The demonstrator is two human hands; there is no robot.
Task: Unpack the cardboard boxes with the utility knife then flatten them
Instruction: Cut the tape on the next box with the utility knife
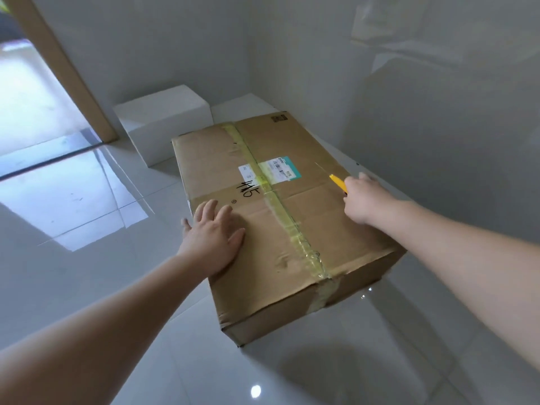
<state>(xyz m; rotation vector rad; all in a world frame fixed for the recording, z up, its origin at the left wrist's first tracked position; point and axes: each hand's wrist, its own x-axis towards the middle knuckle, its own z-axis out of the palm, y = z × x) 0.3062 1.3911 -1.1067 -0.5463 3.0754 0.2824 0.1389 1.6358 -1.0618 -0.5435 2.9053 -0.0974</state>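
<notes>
While the long strip of yellowish clear tape (280, 206) along the top seam looked whole from end to end, the task stood near its very start: in the head view, the large brown cardboard box (306, 229) lay shut on the glossy pale tiled floor (87, 273), close to the grey wall, its flaps closed and nothing yet taken out or flattened. The left hand (211, 239) lay flat with fingers spread on the near left part of the lid, pressing to steady it. The right hand (363, 200) was curled round the yellow-handled utility knife (336, 181), whose thin blade pointed out over the right half of the lid, beside the white and teal shipping label (270, 171); whether the tip touched the cardboard could not be told. By this reckoning the cutting, the emptying and the flattening all remained. Counted: one brown box, one knife, one run of tape crossing the lid and folding down the near face, one shipping label, a black handwritten mark, and two plain white boxes (163, 124) standing behind against the wall, both closed; two hands were in sight.
</notes>
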